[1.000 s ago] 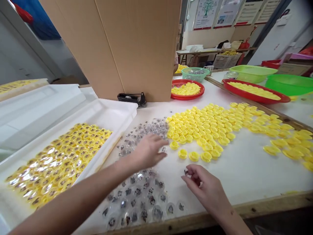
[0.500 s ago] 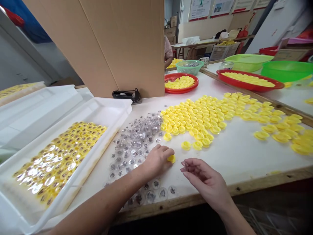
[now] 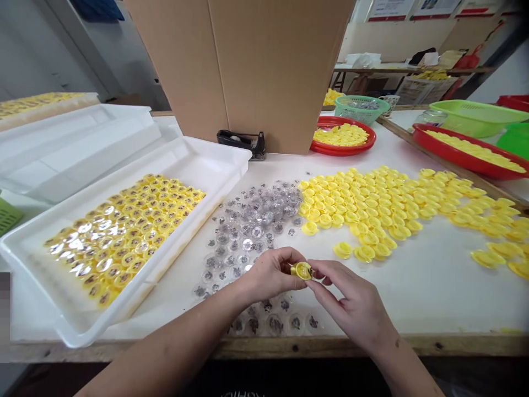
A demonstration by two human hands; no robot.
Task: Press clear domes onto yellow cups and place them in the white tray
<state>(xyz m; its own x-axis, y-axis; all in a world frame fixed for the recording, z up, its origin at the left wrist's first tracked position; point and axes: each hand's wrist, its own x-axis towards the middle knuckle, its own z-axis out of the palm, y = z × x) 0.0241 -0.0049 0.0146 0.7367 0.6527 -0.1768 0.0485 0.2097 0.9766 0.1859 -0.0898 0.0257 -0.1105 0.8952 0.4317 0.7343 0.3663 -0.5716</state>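
Observation:
My left hand [image 3: 278, 275] is closed around a small round yellow plastic piece [image 3: 303, 270], its open face tilted up towards me. From the other side my right hand [image 3: 351, 298] pinches at the piece's rim, and a bit of a clear disc with a dark print shows at those fingertips. Most of that disc is hidden by the fingers. Under and left of my hands lie many clear printed discs [image 3: 256, 231]. Beyond them spreads a mass of similar yellow pieces [image 3: 355, 201].
To the left a white tray [image 3: 165, 275] holds rows of yellow pieces with printed discs in them. A tape dispenser [image 3: 243, 144] stands against a tall cardboard sheet [image 3: 256, 71]. Red trays [image 3: 343, 151] and green baskets [image 3: 359, 113] are at the back right.
My hands have come together; the yellow piece is lifted off the table in my left hand and meets my right fingertips. The view has turned left.

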